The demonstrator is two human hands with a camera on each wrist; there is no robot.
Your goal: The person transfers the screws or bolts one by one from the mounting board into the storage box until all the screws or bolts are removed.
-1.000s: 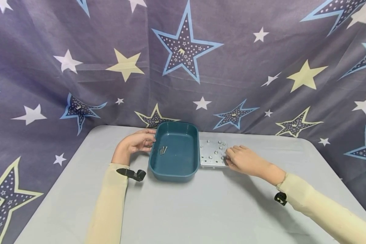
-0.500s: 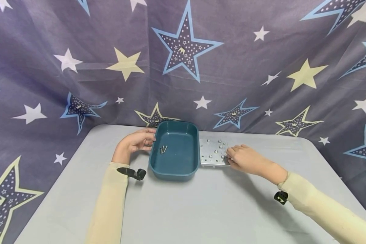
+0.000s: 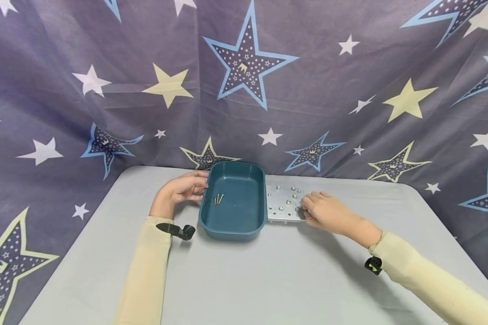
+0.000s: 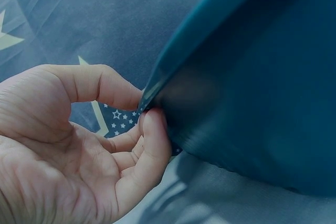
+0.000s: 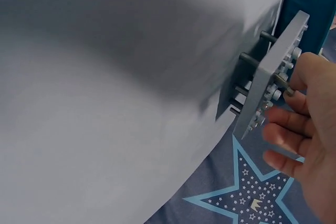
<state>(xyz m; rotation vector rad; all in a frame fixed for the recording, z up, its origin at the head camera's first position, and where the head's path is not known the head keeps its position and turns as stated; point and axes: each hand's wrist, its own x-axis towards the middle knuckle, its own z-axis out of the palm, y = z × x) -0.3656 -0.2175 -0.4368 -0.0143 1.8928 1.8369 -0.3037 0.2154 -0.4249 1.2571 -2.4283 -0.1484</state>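
A dark teal plastic bin [image 3: 236, 216] stands on the table, and my left hand [image 3: 187, 187] holds its left side. In the left wrist view, thumb and fingertips meet at the bin's rim [image 4: 184, 43]. Right of the bin lies a silver metal plate [image 3: 274, 203] with several screw heads on top; the right wrist view shows shanks [image 5: 249, 59] sticking out beneath it. My right hand [image 3: 323, 212] is at the plate's right end, thumb and finger pinching a screw [image 5: 282, 82] that stands in the plate near its edge.
A few loose metal screws [image 3: 218, 199] lie in the left part of the bin. A light grey cloth covers the table [image 3: 244, 280]. Behind its far edge hangs a purple star-patterned curtain [image 3: 309, 90].
My right hand shifts very slightly at the plate's right end. The bin, plate and left hand stay in place.
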